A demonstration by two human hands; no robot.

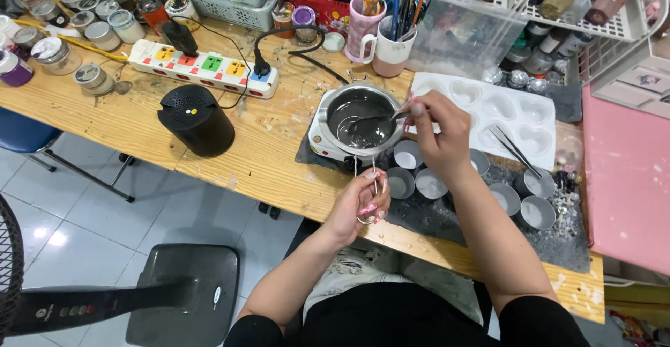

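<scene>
A small metal melting pot [333, 104] full of grey liquid sits on a white warmer [319, 142] at the wooden table's front. My right hand [438, 132] grips a metal spoon [373, 122] whose bowl dips into the grey liquid. My left hand [359, 204] pinches the pot's thin wire handle [375, 172] near the table edge. Several small metal cups [419, 172] with pale grey filling stand on a dark mat [447, 218] just right of the pot.
A white heart-shaped mould tray [520, 106] with tweezers [513, 150] lies behind the cups. A black round speaker [197, 120], a power strip [202, 68], jars [105, 36], a pink cup of brushes [364, 26] and baskets crowd the table. A pink board [624, 179] is on the right. A fan base [185, 294] stands on the floor.
</scene>
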